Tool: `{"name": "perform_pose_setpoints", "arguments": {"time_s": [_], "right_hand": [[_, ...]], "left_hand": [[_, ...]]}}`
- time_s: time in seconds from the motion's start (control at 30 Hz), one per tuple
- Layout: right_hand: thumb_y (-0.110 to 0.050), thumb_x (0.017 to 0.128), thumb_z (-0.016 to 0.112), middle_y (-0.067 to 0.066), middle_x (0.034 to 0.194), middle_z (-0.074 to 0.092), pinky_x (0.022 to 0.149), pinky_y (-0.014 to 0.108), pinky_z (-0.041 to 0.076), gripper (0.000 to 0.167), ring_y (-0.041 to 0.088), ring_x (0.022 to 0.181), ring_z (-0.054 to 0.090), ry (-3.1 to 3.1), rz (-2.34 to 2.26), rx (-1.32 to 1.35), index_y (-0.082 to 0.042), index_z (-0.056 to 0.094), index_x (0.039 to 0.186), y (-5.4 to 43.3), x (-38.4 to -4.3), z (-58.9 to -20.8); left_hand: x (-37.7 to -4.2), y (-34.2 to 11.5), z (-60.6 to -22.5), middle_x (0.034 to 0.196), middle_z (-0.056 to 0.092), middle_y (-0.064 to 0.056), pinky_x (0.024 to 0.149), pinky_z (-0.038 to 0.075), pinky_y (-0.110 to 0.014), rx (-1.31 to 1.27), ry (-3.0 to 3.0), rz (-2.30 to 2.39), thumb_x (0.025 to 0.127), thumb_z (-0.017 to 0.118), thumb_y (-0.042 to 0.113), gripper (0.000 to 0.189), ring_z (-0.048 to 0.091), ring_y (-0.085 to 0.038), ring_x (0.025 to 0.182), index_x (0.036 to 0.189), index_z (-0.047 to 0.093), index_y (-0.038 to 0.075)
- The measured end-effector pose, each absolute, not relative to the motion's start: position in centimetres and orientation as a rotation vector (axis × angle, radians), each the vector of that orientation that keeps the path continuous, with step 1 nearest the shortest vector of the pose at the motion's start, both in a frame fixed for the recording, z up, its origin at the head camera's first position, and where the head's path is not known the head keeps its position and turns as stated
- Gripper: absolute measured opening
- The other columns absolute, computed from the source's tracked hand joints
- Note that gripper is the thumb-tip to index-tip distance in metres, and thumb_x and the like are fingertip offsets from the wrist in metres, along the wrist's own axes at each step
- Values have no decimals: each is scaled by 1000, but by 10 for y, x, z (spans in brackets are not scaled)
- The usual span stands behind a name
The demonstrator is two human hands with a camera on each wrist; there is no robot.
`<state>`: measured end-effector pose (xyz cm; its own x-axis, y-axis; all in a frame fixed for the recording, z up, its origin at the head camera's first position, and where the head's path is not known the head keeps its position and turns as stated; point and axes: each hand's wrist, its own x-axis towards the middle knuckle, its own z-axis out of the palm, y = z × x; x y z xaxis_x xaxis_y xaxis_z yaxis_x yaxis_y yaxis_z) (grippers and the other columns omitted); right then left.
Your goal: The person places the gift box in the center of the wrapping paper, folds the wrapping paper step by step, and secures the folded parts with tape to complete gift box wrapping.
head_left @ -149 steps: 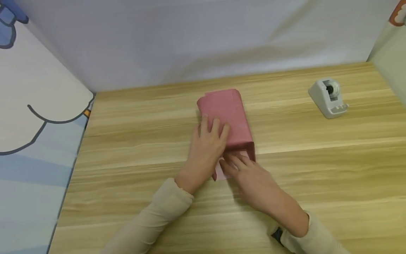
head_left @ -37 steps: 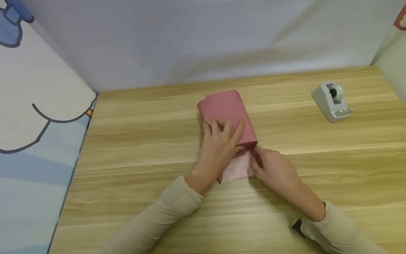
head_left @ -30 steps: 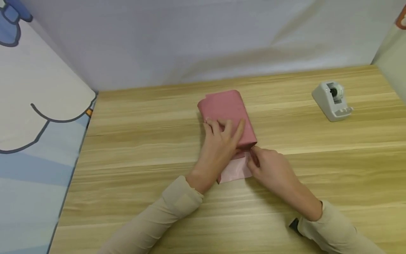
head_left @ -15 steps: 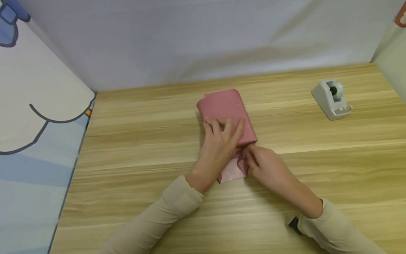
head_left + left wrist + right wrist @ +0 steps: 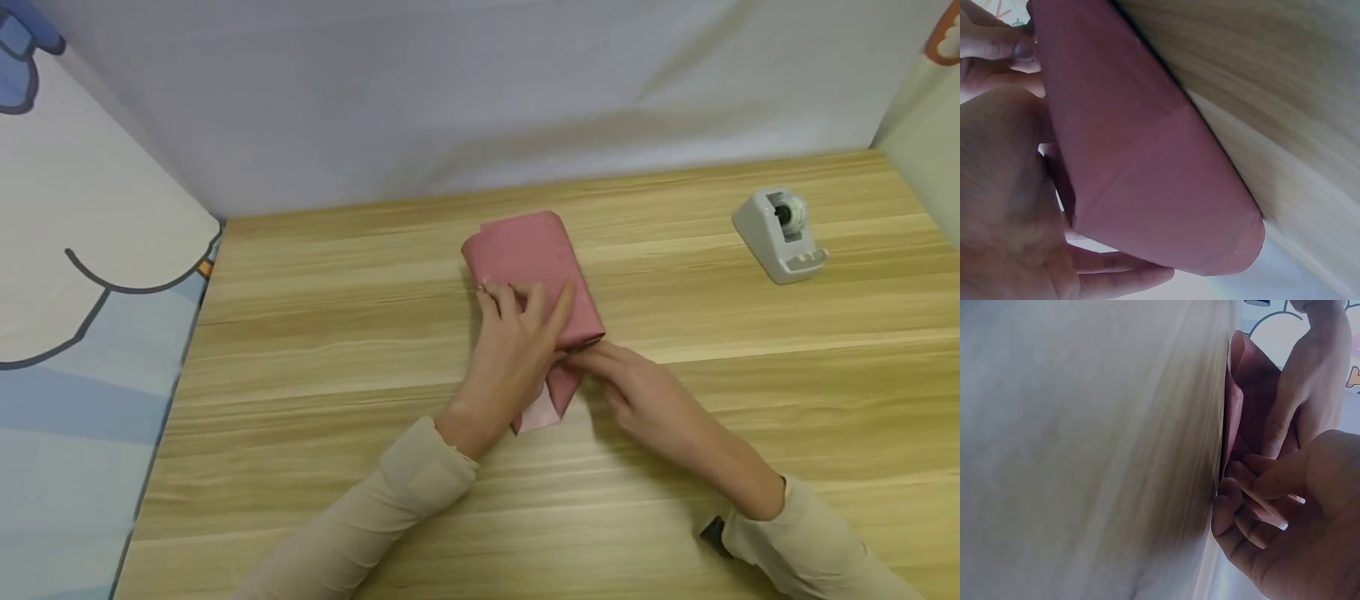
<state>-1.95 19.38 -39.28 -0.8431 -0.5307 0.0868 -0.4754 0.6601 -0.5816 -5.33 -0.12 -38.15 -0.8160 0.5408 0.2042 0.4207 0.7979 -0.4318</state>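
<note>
A flat package (image 5: 536, 250) wrapped in pink paper lies on the wooden table, its near end unsealed. My left hand (image 5: 510, 350) rests on top with fingers spread and slightly bent, the thumb down at the near end. In front of that end the paper tapers toward me; its right flap (image 5: 564, 390) is folded inward over the pale inner side (image 5: 542, 414). My right hand (image 5: 652, 400) presses that corner with extended fingers. The left wrist view shows the creased side of the wrapping paper (image 5: 1135, 144). Both hands meet at the folds in the right wrist view, hiding part of them.
A white tape dispenser (image 5: 780, 233) with a roll of clear tape stands at the back right of the table (image 5: 300, 333). A pale wall sheet (image 5: 487, 100) rises behind the table, and a cartoon-printed panel (image 5: 97, 350) borders the left.
The right hand pinched the right side of the near paper, moved it left and folded it inward; its fingers have since straightened along the fold. The left hand shifted toward the near end earlier.
</note>
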Motion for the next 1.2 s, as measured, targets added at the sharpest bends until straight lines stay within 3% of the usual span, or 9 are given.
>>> {"name": "perform_pose_setpoints", "arguments": {"time_s": [0.23, 0.5, 0.67, 0.83, 0.93, 1.07, 1.2], "right_hand": [[11, 97, 51, 10, 137, 68, 114, 53, 47, 43, 32, 133, 62, 2758, -869, -899, -5, 68, 133, 194, -22, -394], [16, 87, 51, 4, 133, 71, 103, 50, 53, 55, 28, 118, 67, 2824, -774, -887, -10, 72, 131, 203, -17, -385], [14, 86, 55, 1, 136, 71, 92, 46, 57, 59, 25, 107, 65, 2869, -664, -854, -15, 70, 136, 204, -13, -382], [12, 87, 57, 6, 137, 70, 82, 41, 57, 53, 26, 98, 63, 2878, -514, -955, -9, 69, 135, 198, -12, -387], [13, 86, 57, 9, 138, 68, 79, 41, 57, 54, 28, 98, 62, 2890, -450, -955, -7, 69, 135, 193, -10, -388], [11, 86, 60, 9, 140, 64, 75, 39, 56, 55, 28, 96, 61, 2897, -386, -949, -7, 67, 138, 188, -8, -388], [8, 87, 65, 9, 136, 65, 71, 37, 55, 51, 27, 93, 60, 2918, -349, -987, -7, 68, 137, 186, -7, -387]], "left_hand": [[-50, -2, -378, 130, 58, -21, 104, 54, -55, -728, -2703, 553, 88, 64, 74, 94, 64, -51, 116, 164, 33, 27], [-49, -1, -381, 128, 58, -21, 103, 55, -53, -705, -2670, 566, 97, 69, 40, 75, 64, -51, 116, 162, 34, 28], [-50, -1, -382, 128, 57, -20, 104, 55, -52, -692, -2664, 592, 93, 71, 57, 84, 64, -51, 116, 162, 34, 28], [-51, -1, -381, 128, 57, -20, 104, 55, -53, -700, -2677, 603, 86, 67, 72, 96, 64, -51, 116, 164, 32, 28], [-51, -2, -379, 129, 57, -20, 104, 55, -53, -717, -2691, 594, 96, 68, 54, 82, 64, -51, 115, 164, 31, 28], [-52, -3, -376, 130, 57, -20, 103, 55, -53, -738, -2705, 580, 102, 64, 26, 70, 63, -50, 116, 164, 31, 29], [-52, -5, -375, 128, 57, -19, 102, 56, -52, -756, -2699, 585, 104, 61, 21, 68, 63, -48, 116, 164, 31, 29]]}}
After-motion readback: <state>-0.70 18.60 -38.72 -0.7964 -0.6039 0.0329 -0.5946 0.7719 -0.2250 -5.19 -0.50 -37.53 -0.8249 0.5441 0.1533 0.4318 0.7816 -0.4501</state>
